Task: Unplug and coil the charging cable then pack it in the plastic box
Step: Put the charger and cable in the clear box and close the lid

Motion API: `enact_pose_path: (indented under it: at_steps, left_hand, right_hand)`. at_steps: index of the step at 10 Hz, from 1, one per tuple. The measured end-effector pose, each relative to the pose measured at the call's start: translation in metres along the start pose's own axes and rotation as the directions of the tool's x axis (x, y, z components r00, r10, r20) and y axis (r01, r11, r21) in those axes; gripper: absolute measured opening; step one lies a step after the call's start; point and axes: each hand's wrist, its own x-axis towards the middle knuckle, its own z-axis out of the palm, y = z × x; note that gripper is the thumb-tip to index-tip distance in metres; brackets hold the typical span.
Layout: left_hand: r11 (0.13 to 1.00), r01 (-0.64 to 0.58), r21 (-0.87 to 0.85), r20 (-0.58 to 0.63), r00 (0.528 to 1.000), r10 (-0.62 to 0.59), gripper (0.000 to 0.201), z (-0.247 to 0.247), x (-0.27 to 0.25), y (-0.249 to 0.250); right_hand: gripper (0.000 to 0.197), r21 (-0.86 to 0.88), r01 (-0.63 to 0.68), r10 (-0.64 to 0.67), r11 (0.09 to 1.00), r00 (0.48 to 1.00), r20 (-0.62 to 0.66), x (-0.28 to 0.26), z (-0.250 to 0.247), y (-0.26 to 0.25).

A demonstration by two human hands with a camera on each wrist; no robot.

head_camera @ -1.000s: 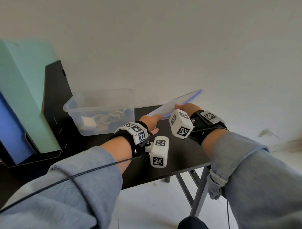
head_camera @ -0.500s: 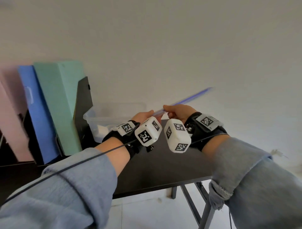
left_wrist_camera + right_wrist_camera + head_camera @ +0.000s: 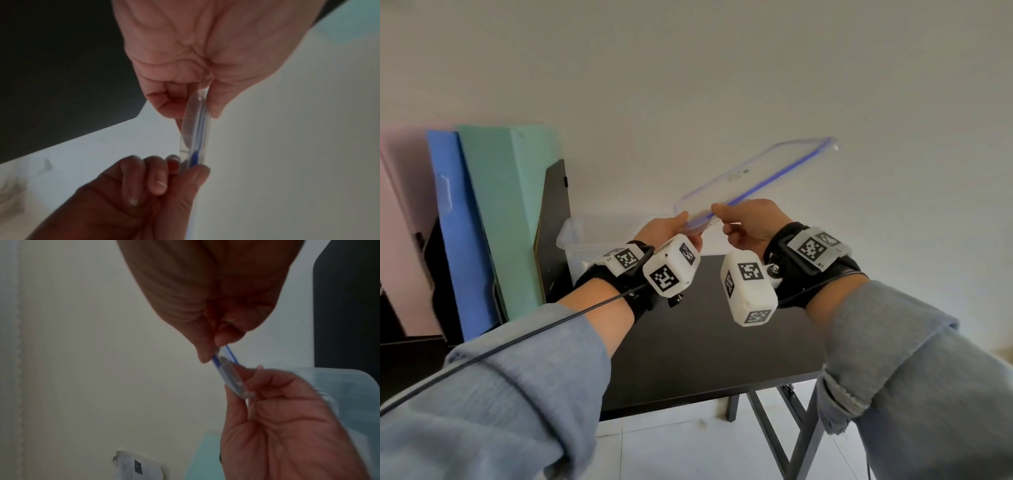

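Observation:
A clear plastic lid [image 3: 756, 178] with a blue seal is tilted up in the air toward the wall. Both hands hold its near edge. My left hand [image 3: 671, 229] pinches the lid's left corner between thumb and fingers. My right hand [image 3: 743, 222] pinches the same edge just to the right. In the left wrist view the lid [image 3: 195, 133] appears edge-on between the left hand [image 3: 197, 105] and the right hand [image 3: 185, 167]. The clear plastic box [image 3: 582, 240] stands on the table behind the left hand, mostly hidden. The cable is not visible.
The black table [image 3: 705, 342] ends at a front edge, with its metal legs and the floor below. Teal [image 3: 510, 205], blue [image 3: 455, 222] and pink [image 3: 400, 222] folders stand upright at the left against a black bookend [image 3: 554, 212]. A white wall rises behind.
Both hands have raised the lid and tilted its far end upward. The view has swung left, and the box with the cable is now mostly hidden behind my left hand.

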Motion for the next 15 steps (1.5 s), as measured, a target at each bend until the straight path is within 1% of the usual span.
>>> enact_pose_path:
  at_steps: [1,2,3,4,5,6,7,8,9,10,11,12,13,14,15]
  left_hand:
    - [0.989,-0.072,0.130,-0.090,0.992,0.084,0.049,-0.009,-0.009,0.020]
    - [0.952,-0.129,0.276,-0.196,0.963,0.187,0.050,-0.027,-0.023,0.042]
    - [0.911,-0.160,0.381,-0.300,0.910,0.285,0.044,-0.052,-0.033,0.063]
    - [0.888,-0.156,0.432,-0.385,0.859,0.338,0.036,-0.080,-0.037,0.080]
    - [0.906,-0.152,0.395,-0.518,0.778,0.356,0.020,-0.093,-0.038,0.089]
    - [0.860,-0.196,0.471,-0.621,0.619,0.481,0.026,-0.106,-0.030,0.093]
    - [0.705,0.013,0.709,-0.591,0.558,0.583,0.014,-0.107,-0.024,0.093]
    - [0.670,0.014,0.743,-0.568,0.543,0.619,0.038,-0.110,-0.012,0.090]
    - [0.661,0.003,0.751,-0.569,0.510,0.645,0.047,-0.110,-0.003,0.082]
    - [0.650,0.072,0.756,-0.590,0.503,0.631,0.049,-0.106,-0.001,0.079]
    - [0.659,0.139,0.740,-0.619,0.526,0.584,0.050,-0.101,0.003,0.073]
    - [0.647,0.156,0.746,-0.595,0.593,0.543,0.048,-0.089,0.008,0.062]
    - [0.699,0.118,0.706,-0.593,0.637,0.492,0.033,-0.077,0.011,0.051]
    - [0.736,0.076,0.673,-0.573,0.683,0.454,0.020,-0.085,0.034,0.043]
    - [0.759,0.091,0.644,-0.576,0.711,0.403,0.027,-0.093,0.046,0.041]
  right_hand:
    - [0.028,0.152,-0.030,0.033,0.988,0.999,-0.015,0.007,-0.005,-0.003]
    - [0.034,0.214,-0.046,0.071,0.976,0.991,-0.113,0.025,-0.009,-0.001]
    - [0.033,0.204,-0.066,0.106,0.977,0.975,-0.196,0.049,-0.002,0.010]
    - [0.029,0.182,-0.098,0.129,0.978,0.978,-0.165,0.069,0.014,0.025]
    - [0.026,0.073,-0.129,0.137,0.989,0.983,-0.124,0.085,0.036,0.037]
    - [0.024,-0.070,-0.140,0.136,0.988,0.989,-0.059,0.103,0.053,0.050]
    - [0.025,-0.162,-0.134,0.137,0.978,0.991,0.005,0.117,0.060,0.062]
    - [0.028,-0.141,-0.156,0.157,0.978,0.988,-0.004,0.128,0.063,0.069]
    - [0.025,-0.088,-0.179,0.182,0.980,0.983,0.023,0.138,0.063,0.078]
    - [0.021,-0.010,-0.204,0.204,0.979,0.979,0.020,0.144,0.060,0.084]
    - [0.019,0.004,-0.204,0.204,0.979,0.979,-0.020,0.146,0.049,0.086]
    - [0.022,-0.014,-0.190,0.188,0.982,0.978,-0.095,0.147,0.029,0.086]
    - [0.026,-0.083,-0.181,0.163,0.980,0.969,-0.184,0.146,0.010,0.086]
    - [0.027,-0.107,-0.147,0.118,0.983,0.963,-0.241,0.144,-0.004,0.084]
    - [0.026,-0.139,-0.100,0.061,0.985,0.963,-0.262,0.143,-0.008,0.082]
